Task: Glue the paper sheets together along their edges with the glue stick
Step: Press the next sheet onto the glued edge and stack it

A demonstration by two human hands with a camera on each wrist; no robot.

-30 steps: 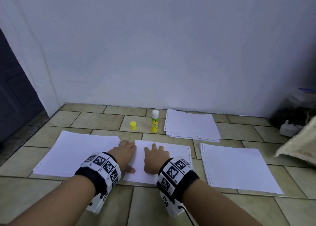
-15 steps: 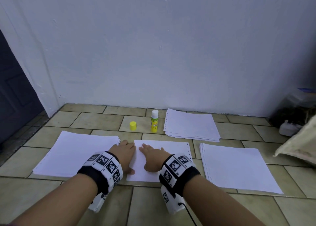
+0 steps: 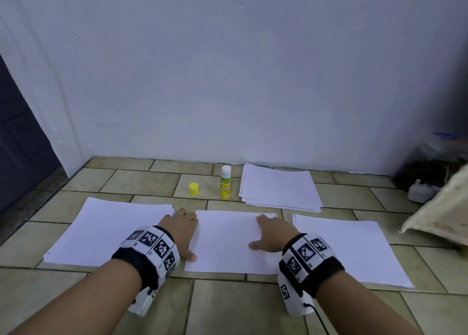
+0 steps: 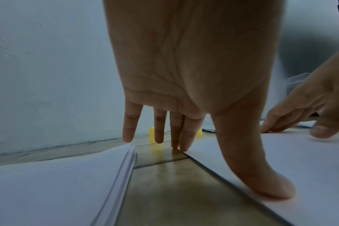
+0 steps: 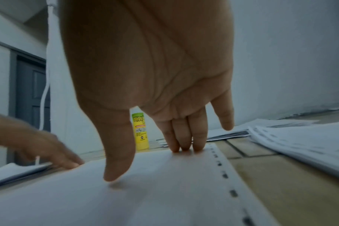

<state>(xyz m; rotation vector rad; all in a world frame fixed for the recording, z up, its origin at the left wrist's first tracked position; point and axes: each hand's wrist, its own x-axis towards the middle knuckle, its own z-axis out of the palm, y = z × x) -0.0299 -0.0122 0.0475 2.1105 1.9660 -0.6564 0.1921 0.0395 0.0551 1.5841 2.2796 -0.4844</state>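
A white sheet (image 3: 228, 241) lies on the tiled floor between my hands. My left hand (image 3: 181, 229) rests flat at its left edge, thumb (image 4: 261, 180) pressing on the paper (image 4: 300, 168) and fingertips (image 4: 182, 146) on its far corner. Flat on the right part of the sheet (image 5: 164, 191) lies my right hand (image 3: 272, 232), fingers straight beside the punched holes. The glue stick (image 3: 225, 182) stands uncapped near the wall, and its yellow cap (image 3: 193, 189) sits to the left of it. In the right wrist view the glue stick (image 5: 140, 131) shows behind my fingers (image 5: 186, 137).
A paper stack (image 3: 111, 231) lies left of the sheet, another stack (image 3: 354, 251) right of it, and a third stack (image 3: 278, 188) by the wall. A dark door (image 3: 17, 137) is at far left. A cloth bag (image 3: 440, 213) and clutter sit at far right.
My right hand has slid rightward across the middle sheet, from near the left hand to the punched right edge. The left hand has stayed at the left edge.
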